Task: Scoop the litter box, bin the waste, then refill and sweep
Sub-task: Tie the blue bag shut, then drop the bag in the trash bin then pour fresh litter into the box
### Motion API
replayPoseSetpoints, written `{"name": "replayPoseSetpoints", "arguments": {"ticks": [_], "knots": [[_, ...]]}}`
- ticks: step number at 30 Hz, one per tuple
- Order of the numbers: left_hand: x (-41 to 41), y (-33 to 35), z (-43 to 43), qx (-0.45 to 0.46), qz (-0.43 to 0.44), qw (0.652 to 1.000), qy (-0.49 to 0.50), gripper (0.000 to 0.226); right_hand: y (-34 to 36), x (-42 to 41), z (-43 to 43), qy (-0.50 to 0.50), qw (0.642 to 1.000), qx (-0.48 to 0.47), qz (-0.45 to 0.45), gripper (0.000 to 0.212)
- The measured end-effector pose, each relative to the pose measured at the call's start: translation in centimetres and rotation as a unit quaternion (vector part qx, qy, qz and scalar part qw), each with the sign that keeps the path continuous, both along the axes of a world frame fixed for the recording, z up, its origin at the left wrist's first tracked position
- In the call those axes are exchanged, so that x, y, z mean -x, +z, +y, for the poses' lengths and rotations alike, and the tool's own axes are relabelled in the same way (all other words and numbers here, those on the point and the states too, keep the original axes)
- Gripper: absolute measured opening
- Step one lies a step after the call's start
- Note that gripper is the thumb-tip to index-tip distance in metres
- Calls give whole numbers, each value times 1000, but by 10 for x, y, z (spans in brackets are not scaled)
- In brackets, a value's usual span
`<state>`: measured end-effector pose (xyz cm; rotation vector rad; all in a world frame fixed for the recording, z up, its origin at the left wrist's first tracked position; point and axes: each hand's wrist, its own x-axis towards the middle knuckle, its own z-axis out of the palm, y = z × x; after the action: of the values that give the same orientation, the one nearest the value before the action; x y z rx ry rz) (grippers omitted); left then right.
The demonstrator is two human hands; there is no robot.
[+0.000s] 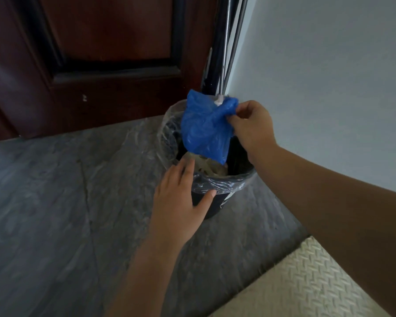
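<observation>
We see a dark wooden door [101, 53] to the left of the bin [215, 208] and behind it, shut against a grey, streaked floor [44, 191] that runs under the bin. Our left hand [181, 195] lies on the bin's near-left rim. Its fingers are straight and close together over the edge, and the thumb is spread along the outside.

The bin is black and round, and it stands in the corner. A clear liner [229, 183] is folded over its rim. Inside lies crumpled, pale brownish waste [213, 168]; we cannot tell what it is. A blue bag [206, 126] hangs over the bin's mouth, with its lower tip just above that waste. Our right hand [252, 126] pinches the bag's top corner between thumb and fingertips.

Dark and metal poles [226, 42] rise behind the bin. To the bin's right stands a plain pale wall [329, 65]. A light mat [318, 282] with a ridged tread pattern lies nearer us on that side.
</observation>
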<state>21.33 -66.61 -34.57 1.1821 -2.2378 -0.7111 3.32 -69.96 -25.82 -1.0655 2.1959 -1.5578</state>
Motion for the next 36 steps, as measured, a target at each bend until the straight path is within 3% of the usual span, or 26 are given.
{"name": "replayPoseSetpoints", "arguments": {"ticks": [7, 10, 12, 15, 22, 26, 29, 31, 33, 36], "knots": [[-3, -15, -5, 19, 6, 1000, 3, 74, -44, -1, -14, 35, 982, -181, 40, 10], [-7, -21, -7, 37, -7, 999, -16, 71, -60, 0, -17, 73, 937, -329, 86, 7], [-9, -23, -8, 44, -12, 999, -23, 70, -63, -2, -18, 97, 903, -390, 150, 21], [-8, -24, -9, 48, -14, 998, -23, 70, -60, -6, -18, 138, 862, -432, 224, 26], [-3, -14, -2, 55, -34, 998, -13, 75, -25, 5, 0, 167, 836, -452, 261, 19], [8, 5, 11, 70, -38, 996, -27, 76, -8, 21, 31, 136, 900, -336, 241, 24], [23, 20, 29, 73, -35, 995, -54, 75, 6, 35, 68, 126, 925, -306, 189, 16], [36, 29, 44, 72, -41, 993, -79, 75, 14, 43, 98, 110, 953, -276, 65, 15], [51, 38, 63, 78, -45, 990, -111, 75, 22, 50, 133, 109, 956, -253, -103, 14], [75, 54, 97, 105, -47, 980, -160, 75, 28, 70, 191, 94, 961, -227, -128, 17]]}}
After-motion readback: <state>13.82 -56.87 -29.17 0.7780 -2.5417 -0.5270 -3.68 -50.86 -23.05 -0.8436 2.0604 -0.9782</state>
